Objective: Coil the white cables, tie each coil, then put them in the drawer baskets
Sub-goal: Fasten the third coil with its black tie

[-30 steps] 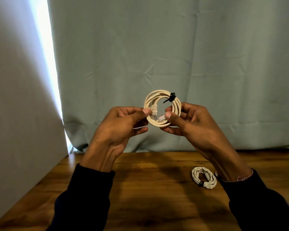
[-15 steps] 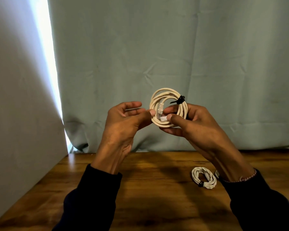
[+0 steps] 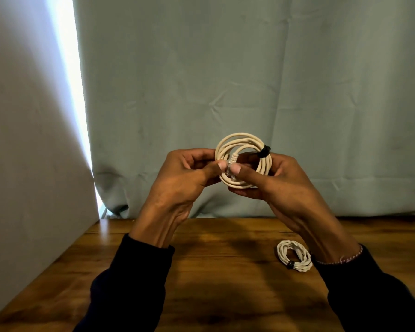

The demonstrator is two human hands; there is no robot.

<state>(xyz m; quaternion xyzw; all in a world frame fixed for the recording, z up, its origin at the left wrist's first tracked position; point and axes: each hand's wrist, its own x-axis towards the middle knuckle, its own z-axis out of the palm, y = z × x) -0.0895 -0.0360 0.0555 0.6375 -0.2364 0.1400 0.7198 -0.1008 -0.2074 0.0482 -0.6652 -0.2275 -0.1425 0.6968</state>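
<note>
At mid-frame, above the wooden bench (image 3: 225,283), both hands hold a coiled white cable (image 3: 243,161) upright. Left hand (image 3: 185,178) pinches its left edge; right hand (image 3: 273,180) curls round its right side, thumb by the clear plug (image 3: 230,167). A black tie (image 3: 264,150) binds its upper right. Lower right, a second tied coil (image 3: 295,256) lies on the bench before a green curtain (image 3: 249,80).

- Centre of frame: both hands raised above the wooden table (image 3: 213,271), holding a coiled white cable (image 3: 244,142) upright.
- Left hand (image 3: 182,178) pinches the coil's left side; thumb tip beside a clear plug.
- Right hand (image 3: 280,183) grips the right side, thumb over the lower loops.
- Black tie (image 3: 264,150) wraps the coil's upper right.
- Lower right: second tied coil (image 3: 295,256) lying on the table.
- Background: grey-green curtain (image 3: 249,80).
</note>
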